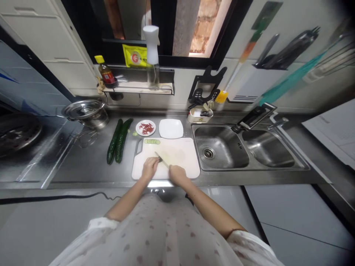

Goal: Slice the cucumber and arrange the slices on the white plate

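Observation:
My right hand (pixel 178 175) is closed around the handle of a knife (pixel 164 160), whose blade points up and to the left over the white cutting board (pixel 191 155). Beside the blade, my left hand (pixel 150 168) rests on the board with its fingers curled together. A small dark bit shows at its fingertips, too little to name. A row of pale green cucumber slices (pixel 152 141) lies along the board's upper left edge. Behind the board stand a plate (pixel 138 132) with chopped red bits (pixel 146 128) and a white square dish (pixel 171 128).
Two whole cucumbers (pixel 119 144) lie left of the board, near a steel pot (pixel 93 117) and a wire whisk (pixel 87 139). A double sink (pixel 222 166) with a faucet (pixel 251 117) is at the right. A shelf (pixel 133 88) holds a sauce bottle (pixel 107 72) and a spray bottle (pixel 152 55).

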### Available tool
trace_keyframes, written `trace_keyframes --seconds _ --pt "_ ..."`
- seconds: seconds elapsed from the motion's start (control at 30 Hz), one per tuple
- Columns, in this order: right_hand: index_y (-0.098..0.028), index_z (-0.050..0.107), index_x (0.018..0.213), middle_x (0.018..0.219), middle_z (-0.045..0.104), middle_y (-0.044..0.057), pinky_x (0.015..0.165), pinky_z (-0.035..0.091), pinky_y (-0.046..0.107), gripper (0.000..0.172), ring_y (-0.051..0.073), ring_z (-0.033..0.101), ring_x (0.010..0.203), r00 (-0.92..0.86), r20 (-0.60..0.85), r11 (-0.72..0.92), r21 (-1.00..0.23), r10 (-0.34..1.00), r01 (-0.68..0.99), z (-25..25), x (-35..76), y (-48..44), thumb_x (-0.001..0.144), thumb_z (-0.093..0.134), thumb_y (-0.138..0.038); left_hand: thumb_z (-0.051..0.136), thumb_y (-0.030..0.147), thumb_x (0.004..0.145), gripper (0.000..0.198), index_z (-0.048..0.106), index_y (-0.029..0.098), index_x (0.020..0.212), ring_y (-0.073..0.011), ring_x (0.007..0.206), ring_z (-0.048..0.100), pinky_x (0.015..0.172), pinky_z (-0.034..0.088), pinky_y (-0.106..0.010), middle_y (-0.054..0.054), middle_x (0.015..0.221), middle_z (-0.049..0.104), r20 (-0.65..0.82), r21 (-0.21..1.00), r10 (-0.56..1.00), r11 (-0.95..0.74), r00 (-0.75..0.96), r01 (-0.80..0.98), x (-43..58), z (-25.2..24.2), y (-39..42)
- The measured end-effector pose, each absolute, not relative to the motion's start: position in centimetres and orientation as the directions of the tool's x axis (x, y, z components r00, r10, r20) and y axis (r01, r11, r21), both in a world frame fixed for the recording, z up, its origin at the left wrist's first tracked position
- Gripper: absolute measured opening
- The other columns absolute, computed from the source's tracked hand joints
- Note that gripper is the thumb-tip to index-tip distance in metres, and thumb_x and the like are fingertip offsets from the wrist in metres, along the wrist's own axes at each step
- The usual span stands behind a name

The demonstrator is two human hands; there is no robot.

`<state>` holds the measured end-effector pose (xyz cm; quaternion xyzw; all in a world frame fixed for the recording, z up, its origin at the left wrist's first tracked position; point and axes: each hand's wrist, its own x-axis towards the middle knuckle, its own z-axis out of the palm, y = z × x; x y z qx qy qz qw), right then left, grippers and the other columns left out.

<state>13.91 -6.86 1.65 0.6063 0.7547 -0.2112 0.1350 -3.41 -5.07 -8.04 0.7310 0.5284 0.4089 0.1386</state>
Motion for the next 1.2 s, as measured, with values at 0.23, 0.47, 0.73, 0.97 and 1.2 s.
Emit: trace_keyframes --seconds 0.23,0.47,0.73,0.97,1.2 --pt "-0.013 0.063 0.103 0.096 0.069 0.016 0.073 0.047 0.032 0.029 0.025 0.066 0.093 -0.217 -0.476 0.169 -0.143 0.852 0.975 1.4 14.9 -7.6 0.090 0.037 -0.014 0.052 0.022 0.090 0.018 0.068 0.020 0.096 -0.0194 0.092 0.061 0.085 0.051 -0.037 -0.007 0.097 0.070 0.455 0.639 0.885 -0.401 0.098 0.656 -3.4 -8.1 -5.1" --pt "-0.014 0.063 0.104 0.097 0.069 0.015 0.072 0.047 0.030 0.028 0.024 0.066 0.093 -0.220 -0.488 0.172 -0.142 0.845 0.975 1.7 15.2 -7.8 0.089 0.038 -0.013 0.051 0.023 0.091 0.019 0.068 0.020 0.096 -0.0193 0.091 0.062 0.084 0.051 -0.036 -0.007 0.096 0.070 0.450 0.644 0.887 -0.404 0.106 0.650 -3.4 -8.1 -5.1" --pt "-0.013 0.063 0.105 0.099 0.069 0.015 0.075 0.047 0.030 0.028 0.023 0.065 0.095 -0.236 -0.481 0.173 -0.172 0.844 0.970 2.1 14.0 -6.5 0.088 0.041 -0.013 0.050 0.025 0.091 0.019 0.068 0.020 0.095 -0.0190 0.089 0.062 0.082 0.051 -0.036 -0.007 0.094 0.070 0.466 0.630 0.879 -0.410 0.101 0.660 -3.3 -7.9 -5.1" --pt "-0.012 0.064 0.109 0.104 0.068 0.017 0.078 0.047 0.030 0.033 0.023 0.064 0.100 -0.239 -0.461 0.163 -0.200 0.854 0.966 2.2 12.1 -4.5 0.090 0.037 -0.013 0.049 0.025 0.092 0.020 0.068 0.020 0.096 -0.0192 0.089 0.062 0.082 0.051 -0.036 -0.007 0.094 0.070 0.465 0.632 0.879 -0.413 0.106 0.656 -3.4 -7.7 -5.1" --pt "-0.013 0.064 0.111 0.104 0.069 0.016 0.078 0.047 0.030 0.034 0.023 0.064 0.100 -0.246 -0.472 0.161 -0.214 0.847 0.964 2.5 12.1 -4.3 0.089 0.037 -0.012 0.049 0.026 0.092 0.020 0.068 0.020 0.095 -0.0193 0.089 0.062 0.082 0.051 -0.036 -0.007 0.093 0.070 0.460 0.637 0.882 -0.409 0.103 0.654 -3.4 -7.9 -5.0"
